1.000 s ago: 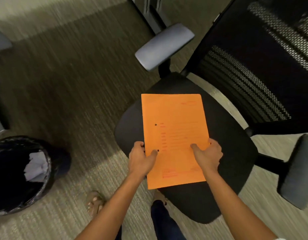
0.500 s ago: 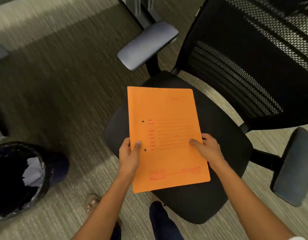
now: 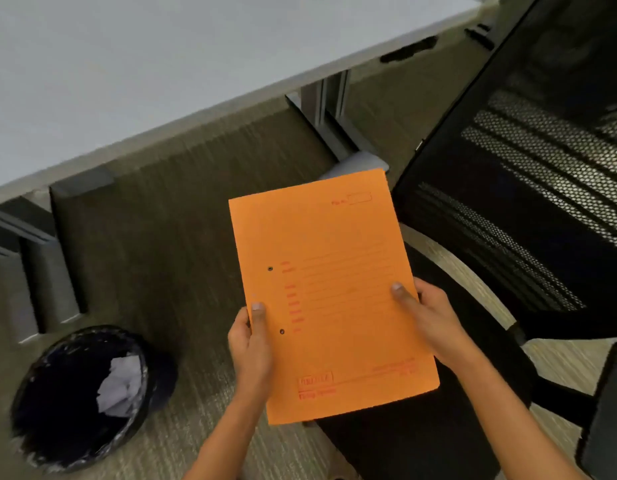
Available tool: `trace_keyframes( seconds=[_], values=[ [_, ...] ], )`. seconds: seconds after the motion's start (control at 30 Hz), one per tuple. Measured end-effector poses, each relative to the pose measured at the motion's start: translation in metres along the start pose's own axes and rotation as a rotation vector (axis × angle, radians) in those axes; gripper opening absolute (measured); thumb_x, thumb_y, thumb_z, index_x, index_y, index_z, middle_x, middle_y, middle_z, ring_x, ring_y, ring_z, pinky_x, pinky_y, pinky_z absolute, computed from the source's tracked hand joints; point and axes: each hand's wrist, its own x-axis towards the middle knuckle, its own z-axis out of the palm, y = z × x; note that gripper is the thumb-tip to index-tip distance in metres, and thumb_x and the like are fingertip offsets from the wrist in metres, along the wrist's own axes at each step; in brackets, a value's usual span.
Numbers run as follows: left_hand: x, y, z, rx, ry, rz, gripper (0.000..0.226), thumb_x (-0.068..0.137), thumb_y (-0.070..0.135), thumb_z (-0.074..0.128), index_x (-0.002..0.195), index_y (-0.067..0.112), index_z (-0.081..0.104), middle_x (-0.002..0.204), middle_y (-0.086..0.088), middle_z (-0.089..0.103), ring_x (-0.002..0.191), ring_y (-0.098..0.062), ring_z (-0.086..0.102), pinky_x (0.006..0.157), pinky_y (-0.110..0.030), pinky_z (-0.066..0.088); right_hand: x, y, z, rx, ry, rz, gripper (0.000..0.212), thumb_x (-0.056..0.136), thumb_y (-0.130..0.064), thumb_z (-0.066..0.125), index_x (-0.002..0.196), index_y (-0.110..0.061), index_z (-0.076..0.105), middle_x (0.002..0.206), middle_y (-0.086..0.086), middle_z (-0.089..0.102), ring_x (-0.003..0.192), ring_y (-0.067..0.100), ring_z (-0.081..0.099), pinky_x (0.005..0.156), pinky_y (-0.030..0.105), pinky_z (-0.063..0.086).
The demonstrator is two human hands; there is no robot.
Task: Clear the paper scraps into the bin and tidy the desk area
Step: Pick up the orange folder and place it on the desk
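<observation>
I hold an orange file folder (image 3: 331,289) with red print in both hands, lifted above the black office chair seat (image 3: 421,441). My left hand (image 3: 250,344) grips its left edge with the thumb on top. My right hand (image 3: 430,318) grips its right edge, thumb on the cover. A black bin (image 3: 33,410) lined with a dark bag stands on the carpet at lower left. Crumpled white paper scraps (image 3: 121,384) lie inside it.
The pale grey desk top (image 3: 144,64) fills the upper left, with its metal leg (image 3: 322,102) behind the folder. The chair's mesh back (image 3: 542,188) rises at right and an armrest (image 3: 605,403) juts out at lower right. Grey pedestal units (image 3: 26,271) stand left of the bin.
Both hands raised the folder off the chair seat and carried it up and left toward the desk. The view swung up, so the desk top came into sight.
</observation>
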Motion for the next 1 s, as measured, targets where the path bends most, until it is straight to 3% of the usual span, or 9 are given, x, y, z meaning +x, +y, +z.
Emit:
trace_keyframes(
  seconds=[0.1, 0.2, 0.27, 0.43, 0.6, 0.73, 0.83, 1.0],
  values=[
    [0.004, 0.048, -0.023, 0.002, 0.047, 0.031, 0.039, 0.099, 0.047, 0.048, 0.079, 0.015, 0.056, 0.061, 0.015, 0.062, 0.054, 0.000, 0.056, 0.047, -0.018, 0.045, 0.000, -0.054, 0.021, -0.010, -0.044, -0.084, 0.025, 0.097, -0.046, 0.059, 0.111, -0.030, 0.072, 0.111, 0.000, 0.077, 0.099, 0.022, 0.075, 0.084, 0.046, 0.060],
    [0.014, 0.108, -0.050, 0.004, 0.089, 0.029, 0.035, 0.102, 0.045, 0.045, 0.088, 0.019, 0.064, 0.085, -0.003, 0.072, 0.073, -0.020, 0.068, 0.063, -0.039, 0.056, -0.005, -0.118, 0.044, -0.008, -0.093, -0.156, 0.027, 0.091, -0.057, 0.060, 0.104, -0.038, 0.073, 0.106, -0.003, 0.078, 0.094, 0.021, 0.076, 0.078, 0.042, 0.063],
    [0.019, 0.144, -0.064, 0.016, 0.111, 0.032, 0.036, 0.104, 0.044, 0.042, 0.092, 0.019, 0.065, 0.093, -0.010, 0.070, 0.081, -0.026, 0.069, 0.069, -0.045, 0.058, -0.006, -0.151, 0.056, 0.005, -0.119, -0.194, 0.030, 0.090, -0.061, 0.061, 0.104, -0.037, 0.073, 0.105, -0.002, 0.078, 0.093, 0.023, 0.076, 0.078, 0.045, 0.063],
    [0.020, 0.231, -0.107, 0.013, 0.149, 0.115, 0.040, 0.105, 0.036, 0.039, 0.095, 0.006, 0.062, 0.086, -0.009, 0.067, 0.068, -0.017, 0.065, 0.055, -0.028, 0.050, -0.013, -0.231, 0.087, 0.025, -0.161, -0.283, 0.038, 0.091, -0.048, 0.061, 0.111, -0.017, 0.068, 0.100, 0.005, 0.079, 0.088, 0.026, 0.077, 0.078, 0.052, 0.063],
    [0.001, 0.299, -0.146, -0.030, 0.180, 0.139, 0.038, 0.106, 0.031, 0.038, 0.094, 0.000, 0.057, 0.082, -0.013, 0.063, 0.068, -0.023, 0.061, 0.061, -0.036, 0.053, -0.035, -0.294, 0.114, 0.043, -0.204, -0.360, 0.030, 0.099, -0.033, 0.058, 0.112, -0.007, 0.065, 0.108, 0.016, 0.075, 0.093, 0.030, 0.075, 0.085, 0.057, 0.059],
    [-0.016, 0.345, -0.172, -0.084, 0.207, 0.143, 0.030, 0.105, 0.030, 0.037, 0.093, 0.012, 0.059, 0.089, -0.013, 0.067, 0.075, -0.026, 0.065, 0.069, -0.048, 0.058, -0.056, -0.334, 0.129, 0.074, -0.249, -0.403, 0.027, 0.101, -0.031, 0.057, 0.114, -0.008, 0.066, 0.109, 0.013, 0.076, 0.098, 0.031, 0.074, 0.088, 0.058, 0.058],
    [-0.029, 0.371, -0.187, -0.078, 0.241, 0.187, 0.029, 0.105, 0.028, 0.038, 0.091, 0.013, 0.058, 0.083, -0.008, 0.066, 0.065, -0.016, 0.066, 0.058, -0.034, 0.055, -0.070, -0.358, 0.136, 0.085, -0.274, -0.442, 0.025, 0.101, -0.032, 0.057, 0.112, -0.012, 0.068, 0.106, 0.008, 0.077, 0.095, 0.025, 0.075, 0.087, 0.053, 0.060],
    [-0.055, 0.398, -0.202, -0.086, 0.290, 0.206, 0.030, 0.106, 0.027, 0.038, 0.095, 0.009, 0.059, 0.084, -0.007, 0.068, 0.068, -0.018, 0.068, 0.056, -0.031, 0.056, -0.088, -0.384, 0.140, 0.065, -0.315, -0.488, 0.032, 0.098, -0.040, 0.059, 0.116, -0.014, 0.066, 0.110, 0.006, 0.076, 0.096, 0.022, 0.075, 0.086, 0.048, 0.062]
  ],
)
